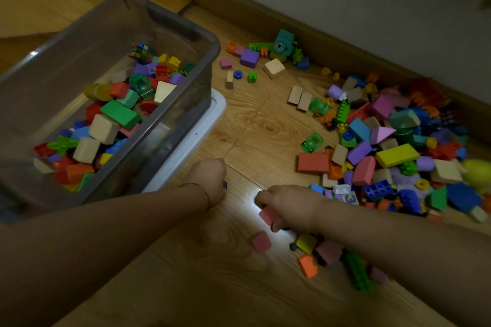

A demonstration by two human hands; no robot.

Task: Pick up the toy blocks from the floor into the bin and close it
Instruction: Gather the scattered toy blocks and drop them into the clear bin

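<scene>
A clear grey bin (212, 42) stands at the left, partly filled with coloured blocks. It sits on its white lid (186, 151). A big heap of toy blocks (393, 146) lies on the wood floor at the right. My left hand (210, 180) is curled beside the bin's near corner, with a small dark piece showing at its fingers. My right hand (289, 207) grips a pink block (268, 216) just above the floor. Another pink block (261, 242) lies loose below it.
A wooden baseboard (305, 32) and white wall run along the back right. More blocks lie scattered near the wall (275, 68) and under my right forearm (308, 265). Bare floor shows between the bin and the heap.
</scene>
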